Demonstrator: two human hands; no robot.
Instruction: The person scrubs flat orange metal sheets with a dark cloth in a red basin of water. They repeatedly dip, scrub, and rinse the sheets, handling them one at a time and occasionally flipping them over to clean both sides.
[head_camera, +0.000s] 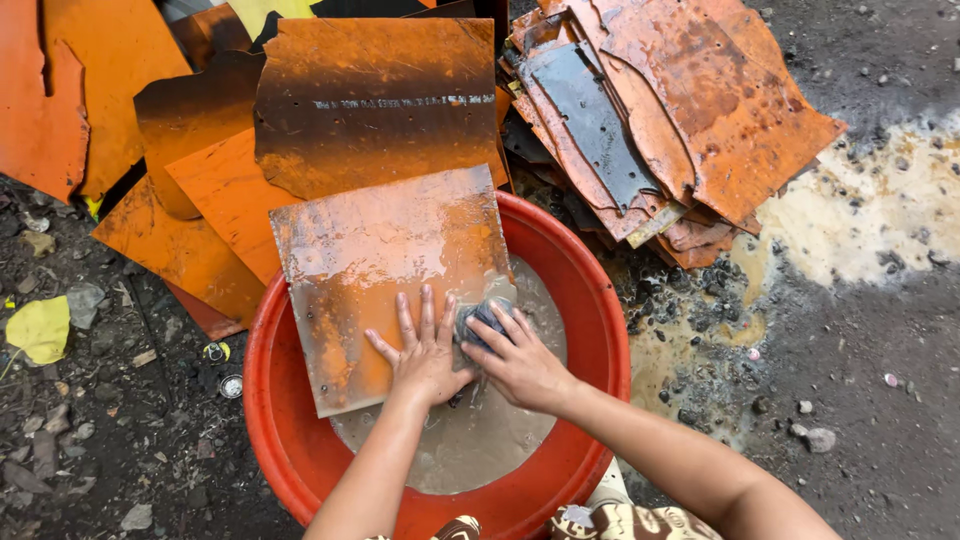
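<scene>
Rust-orange sheet metal, one wet rectangular plate (385, 270), is propped at a slant across the far-left rim of a red plastic basin (590, 300), its near edge dipped toward the murky water (480, 440) so that runoff is returned to the tub rather than spilled on the ground; the tilt also presents the broad face upward for rubbing. The plate is pinned by the left hand (425, 355), which is laid flat on its lower right part with fingers spread apart, evidently so the sheet is kept from sliding down into the basin; nothing is gripped by that hand. Just beside it, the right hand (520, 365) is curled and closed around a dark grey scrubbing pad (480, 318), which is pressed against the plate's right edge where metal meets water; the pad is thus kept wet and within reach of the surface.

Beyond the basin, on the far side, more rusted sheets (375, 105) are overlapped in a loose heap to the left and centre; a second stack (680, 110), darker and more corroded, is leaned together at the far right, well apart from the hands. The ground (860, 400) around is dark and gritty, with a pale puddle stain (880, 220) to the right and a yellow leaf (40, 330) to the near left.
</scene>
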